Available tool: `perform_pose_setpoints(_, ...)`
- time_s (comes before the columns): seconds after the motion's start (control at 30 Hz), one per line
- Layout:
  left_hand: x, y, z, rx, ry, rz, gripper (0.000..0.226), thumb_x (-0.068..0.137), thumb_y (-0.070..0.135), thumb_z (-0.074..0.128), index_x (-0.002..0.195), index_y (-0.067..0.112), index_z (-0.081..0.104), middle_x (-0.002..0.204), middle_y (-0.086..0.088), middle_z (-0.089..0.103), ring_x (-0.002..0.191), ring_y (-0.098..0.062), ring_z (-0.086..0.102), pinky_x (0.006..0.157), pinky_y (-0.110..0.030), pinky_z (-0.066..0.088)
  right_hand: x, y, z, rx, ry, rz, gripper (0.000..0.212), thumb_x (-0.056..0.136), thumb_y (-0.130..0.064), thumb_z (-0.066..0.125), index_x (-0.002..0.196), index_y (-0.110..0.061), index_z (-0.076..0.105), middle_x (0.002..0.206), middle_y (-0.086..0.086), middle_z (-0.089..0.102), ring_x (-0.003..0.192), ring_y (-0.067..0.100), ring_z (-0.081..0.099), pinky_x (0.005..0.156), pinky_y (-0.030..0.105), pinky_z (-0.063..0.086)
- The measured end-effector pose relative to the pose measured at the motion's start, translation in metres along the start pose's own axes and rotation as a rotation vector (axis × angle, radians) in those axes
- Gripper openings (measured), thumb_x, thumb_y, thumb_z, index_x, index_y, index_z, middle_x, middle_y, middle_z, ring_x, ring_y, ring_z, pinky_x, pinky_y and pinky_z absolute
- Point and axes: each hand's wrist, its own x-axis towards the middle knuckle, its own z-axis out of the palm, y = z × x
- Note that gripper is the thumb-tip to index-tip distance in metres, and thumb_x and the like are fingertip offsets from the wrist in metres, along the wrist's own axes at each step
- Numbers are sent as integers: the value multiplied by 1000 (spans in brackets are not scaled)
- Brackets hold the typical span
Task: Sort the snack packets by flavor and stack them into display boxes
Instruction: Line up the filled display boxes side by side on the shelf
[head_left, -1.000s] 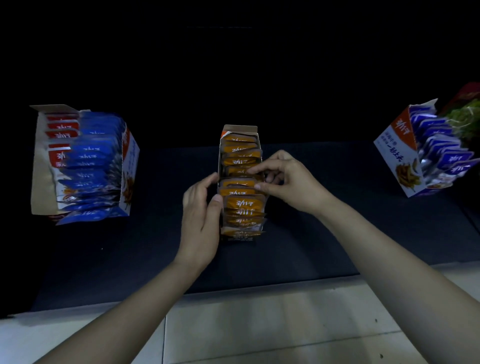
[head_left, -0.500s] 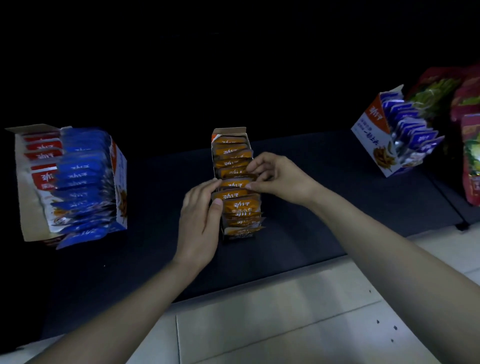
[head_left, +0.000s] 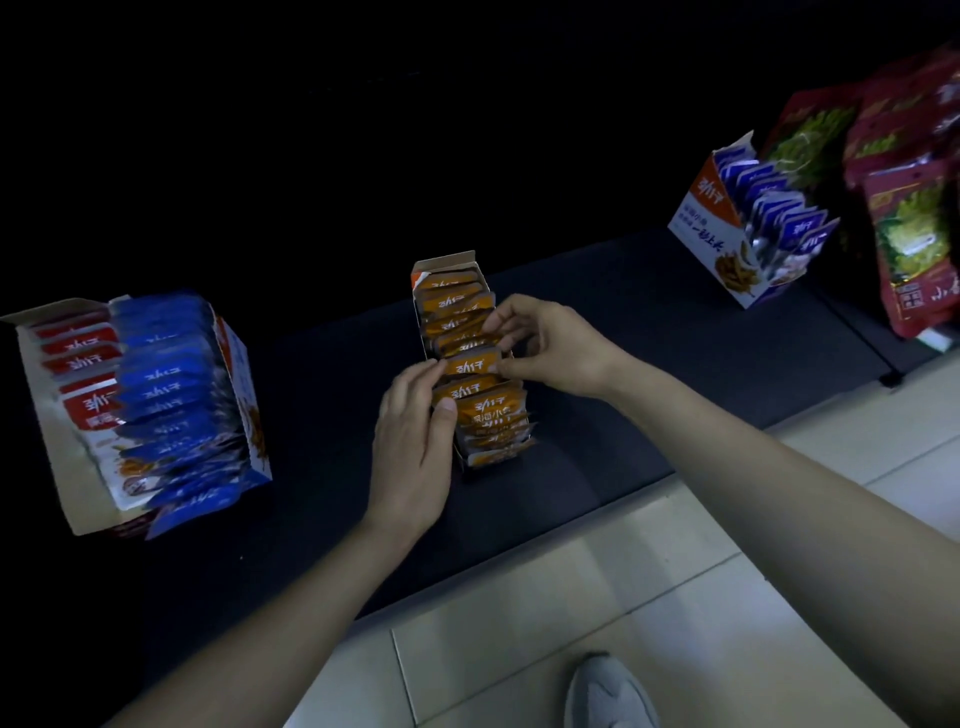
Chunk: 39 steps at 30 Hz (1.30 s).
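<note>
A narrow display box (head_left: 441, 263) in the middle of the dark shelf holds a row of several orange snack packets (head_left: 491, 413). One orange packet (head_left: 471, 364) stands a little raised in the row's middle. My left hand (head_left: 413, 447) touches its left edge with the fingertips and lies along the row's left side. My right hand (head_left: 550, 343) pinches its right edge, with other fingers among the packets behind. To the left, a wide box (head_left: 52, 441) holds red packets (head_left: 85, 358) and blue packets (head_left: 166, 395). At the right, a tilted box (head_left: 711, 234) holds blue packets (head_left: 779, 223).
Large red and green snack bags (head_left: 914, 234) hang or stand at the far right. The dark shelf (head_left: 322, 389) ends at a front edge above pale floor tiles (head_left: 675, 623). A grey shoe (head_left: 610, 693) shows at the bottom.
The view has shifted, so the boxes sit lower and further left. Both hands stay at the orange row; one packet in the middle now stands raised between their fingertips.
</note>
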Motion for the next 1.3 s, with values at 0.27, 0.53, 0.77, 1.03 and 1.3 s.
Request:
perform_pose_setpoints(0.27,8,-1,2,-20,16,25,56,93,49,25,135,21,49,128,14,41,122,-7,39,103,-37,38,2,7,-1,-1,9,-75,35,81,-13,76,112,-15,59,97,-13,57,91,-1,55,66,11,43)
perform_pose_setpoints(0.53,9,-3,1,30,13,46,55,95,48,28,137,18,49,123,6,44,117,-11,39,96,-24,35,8,7,-4,20,-49,-105,29,85,-8,71,111,-14,60,96,-8,60,84,-5,54,65,10,42)
perform_pose_setpoints(0.77,5,-6,2,-2,16,21,54,94,49,29,135,20,50,120,8,40,117,-11,39,96,-21,33,7,1,1,-35,-13,-120,22,92,-4,60,110,-16,58,108,-3,57,88,14,60,73,21,53)
perform_pose_setpoints(1.03,3,-8,9,-43,52,54,49,95,45,30,134,22,49,124,11,39,120,-10,38,99,-23,33,6,6,-4,2,9,25,10,86,-17,71,92,-14,63,99,5,61,87,21,63,78,32,57)
perform_pose_setpoints(1.3,-1,-7,7,-21,38,97,42,96,41,32,125,21,55,128,12,44,122,-8,38,100,-18,31,7,-2,-2,171,-134,218,16,85,-7,71,101,-7,72,93,2,72,86,6,68,72,14,52)
